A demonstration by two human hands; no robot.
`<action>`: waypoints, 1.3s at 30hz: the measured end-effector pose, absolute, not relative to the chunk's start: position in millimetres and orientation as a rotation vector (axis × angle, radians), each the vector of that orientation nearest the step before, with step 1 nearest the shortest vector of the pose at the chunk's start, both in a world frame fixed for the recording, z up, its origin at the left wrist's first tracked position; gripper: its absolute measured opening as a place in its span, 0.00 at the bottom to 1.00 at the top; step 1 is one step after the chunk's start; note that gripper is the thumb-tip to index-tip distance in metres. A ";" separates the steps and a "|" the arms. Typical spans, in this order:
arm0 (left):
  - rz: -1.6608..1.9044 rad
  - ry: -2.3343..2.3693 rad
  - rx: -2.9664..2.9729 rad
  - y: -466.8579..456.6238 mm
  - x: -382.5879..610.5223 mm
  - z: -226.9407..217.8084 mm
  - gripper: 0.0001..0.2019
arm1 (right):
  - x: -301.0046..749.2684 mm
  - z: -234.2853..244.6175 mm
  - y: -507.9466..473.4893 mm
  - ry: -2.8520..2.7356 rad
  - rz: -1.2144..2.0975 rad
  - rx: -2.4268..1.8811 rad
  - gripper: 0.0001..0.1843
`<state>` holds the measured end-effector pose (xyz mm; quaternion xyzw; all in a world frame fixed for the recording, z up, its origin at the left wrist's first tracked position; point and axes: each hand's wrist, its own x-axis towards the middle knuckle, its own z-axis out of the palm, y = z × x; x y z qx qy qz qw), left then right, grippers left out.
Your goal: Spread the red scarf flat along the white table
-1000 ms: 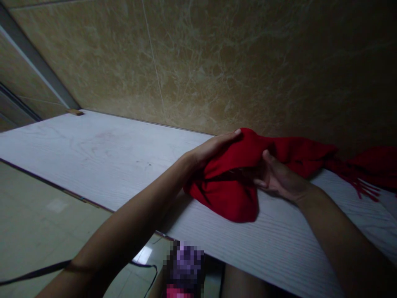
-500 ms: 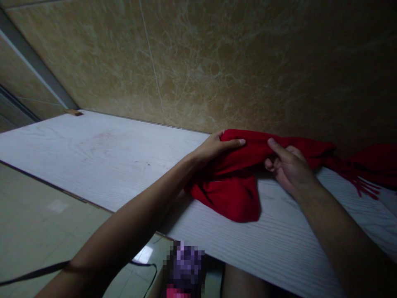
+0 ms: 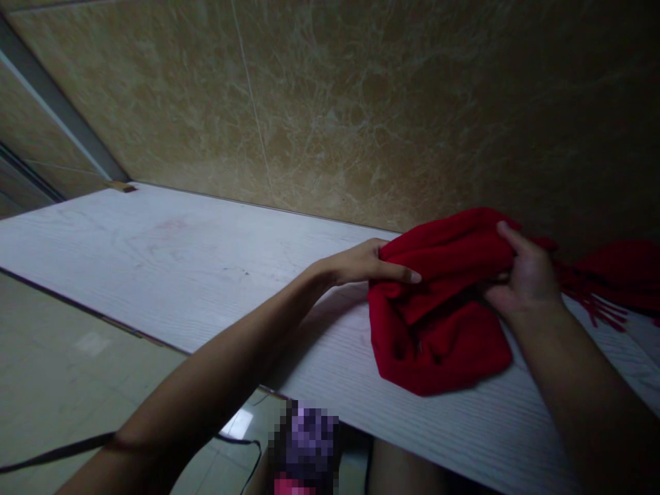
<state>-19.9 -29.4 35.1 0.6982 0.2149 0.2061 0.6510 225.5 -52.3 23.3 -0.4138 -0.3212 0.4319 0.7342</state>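
A red scarf (image 3: 454,254) is bunched up in both hands over the white wood-grain tabletop (image 3: 216,275). My left hand (image 3: 379,265) grips its left edge, thumb on top and the other fingers hidden beneath the cloth. On the scarf's right side, my right hand (image 3: 529,268) holds it with the thumb on top; the remaining fingers are mostly covered. A loose fold of the scarf hangs toward me and rests on the table. Its fringed end (image 3: 598,309) lies farther right, near more red cloth.
Beige marbled wall panels (image 3: 320,103) rise directly behind the table. A small brown block (image 3: 124,186) sits at the far left corner. Along the near side runs the table edge, with tiled floor (image 3: 77,357) below. A dark strap (image 3: 56,454) crosses at lower left.
Both hands have shifted right with the scarf. The cloth between them is more gathered, and the hanging fold has moved right and opened wider.
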 end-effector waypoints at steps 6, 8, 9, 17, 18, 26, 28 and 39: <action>0.761 0.420 1.340 -33.4 -14.5 34.5 0.17 | 215.6 33.9 -68.6 -0.689 1.135 -1.033 0.26; 0.787 0.410 1.290 -34.3 -12.4 33.7 0.15 | 203.3 34.5 -75.1 -0.721 1.237 -1.050 0.25; 0.790 0.419 1.272 -34.5 -11.6 33.4 0.15 | 197.2 33.8 -77.4 -0.738 1.287 -1.042 0.23; 0.635 0.362 1.213 -38.3 -8.7 32.3 0.20 | 180.0 28.1 -75.1 -0.750 1.358 -0.937 0.12; 0.587 0.333 1.214 -39.4 -8.7 32.0 0.21 | 181.0 30.0 -74.1 -0.732 1.329 -0.927 0.11; 0.465 0.298 1.136 -35.2 -13.1 26.0 0.26 | 182.8 52.0 -72.7 -0.549 1.069 -0.885 0.16; 0.495 0.314 1.105 -32.2 -13.1 25.6 0.24 | 183.0 53.9 -72.0 -0.553 1.032 -0.837 0.16; 0.605 0.575 0.930 -23.6 -6.2 30.4 0.04 | 197.4 61.8 -74.3 -0.453 0.988 -0.932 0.18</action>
